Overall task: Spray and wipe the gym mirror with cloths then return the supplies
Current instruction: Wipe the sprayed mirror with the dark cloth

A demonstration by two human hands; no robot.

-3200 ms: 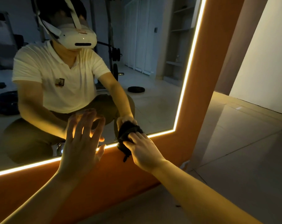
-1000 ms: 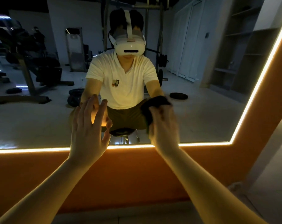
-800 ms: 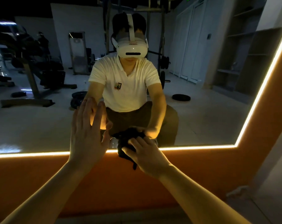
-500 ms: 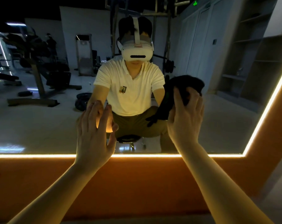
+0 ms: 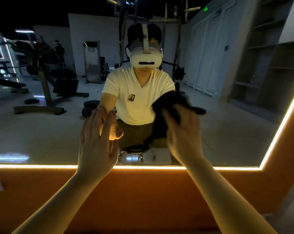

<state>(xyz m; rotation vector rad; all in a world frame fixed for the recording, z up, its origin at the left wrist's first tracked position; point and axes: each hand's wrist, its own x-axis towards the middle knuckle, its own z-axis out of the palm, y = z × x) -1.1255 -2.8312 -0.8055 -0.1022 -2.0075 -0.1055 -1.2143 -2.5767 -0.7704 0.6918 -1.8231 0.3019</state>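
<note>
Head view: keeps the left hand (image 5: 95, 146) flat and spread on the mirror (image 5: 41, 132), drags the dark cloth (image 5: 170, 102), bunched in the clutching right hand (image 5: 183, 132), down from its higher spot moments back, so likely mid-wipe

Right hand (image 5: 183, 132), cloth (image 5: 170, 102) motion-blurred; grip on cloth unclear.

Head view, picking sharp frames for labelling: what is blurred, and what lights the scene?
Head view: the right hand and black cloth are motion-blurred; the left hand is sharp; the warm light strip glares; the reflected gym is dim.
</note>
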